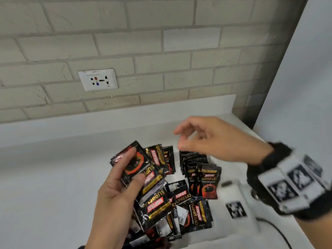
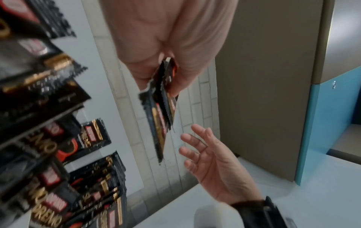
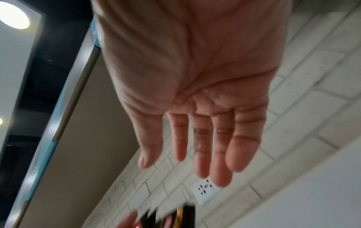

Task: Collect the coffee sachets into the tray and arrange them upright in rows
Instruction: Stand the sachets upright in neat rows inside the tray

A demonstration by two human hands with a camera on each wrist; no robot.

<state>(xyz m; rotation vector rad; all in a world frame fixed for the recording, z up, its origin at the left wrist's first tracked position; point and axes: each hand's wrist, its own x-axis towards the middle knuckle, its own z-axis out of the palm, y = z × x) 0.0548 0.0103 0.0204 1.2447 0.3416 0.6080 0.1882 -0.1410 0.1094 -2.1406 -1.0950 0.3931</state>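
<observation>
My left hand pinches a small stack of black Kopiko sachets between thumb and fingers, raised over the loose pile of sachets. In the left wrist view the held sachets show edge-on below the thumb. Several sachets stand upright in rows at the far right of the white tray. Just above those rows hovers my right hand, empty, with its fingers nearly straight. The right hand reaches toward the held stack without touching it.
A wall socket sits on the brick wall behind the white counter. A white device with a black-and-white marker and a dark cable lie to the right of the tray. A grey side panel bounds the right.
</observation>
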